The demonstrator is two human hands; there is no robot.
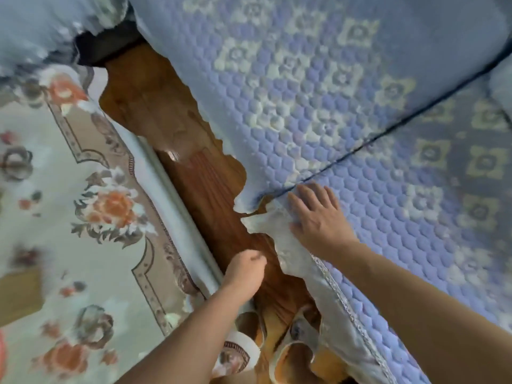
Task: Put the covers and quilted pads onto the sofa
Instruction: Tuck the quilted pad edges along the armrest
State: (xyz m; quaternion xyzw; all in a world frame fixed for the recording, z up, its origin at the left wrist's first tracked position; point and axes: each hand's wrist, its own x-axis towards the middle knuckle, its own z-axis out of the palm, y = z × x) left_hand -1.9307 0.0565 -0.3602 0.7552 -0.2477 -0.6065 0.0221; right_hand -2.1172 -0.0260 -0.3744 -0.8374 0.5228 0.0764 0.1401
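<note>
Nearest my head camera, two bare forearms reach out over the front of a wooden sofa (177,151). My right hand (318,217) lies flat, fingers straight and spread, pressing on the near quilted pad (415,217) close to its lacy front edge (277,234); it grips nothing. My left hand (246,268) is curled into a loose fist low against the carved wooden rail; whether it pinches any cloth I cannot tell, since the blur hides the fingertips.

I count two blue quilted pads on the seat: the near one and a second pad (291,73) beyond it, meeting edge to edge along a dark seam (388,134) that runs back from my right hand. Both carry pale flower motifs. A third pale cloth (41,29) shows at the upper left, too blurred to name. A flowered rug (83,203) covers the floor beside the sofa.

By my reading the job is well along: both pads rest on the seat, and the near front corner, where wood shows at the join, seems to want smoothing. Any covers yet to go on lie outside this view.
</note>
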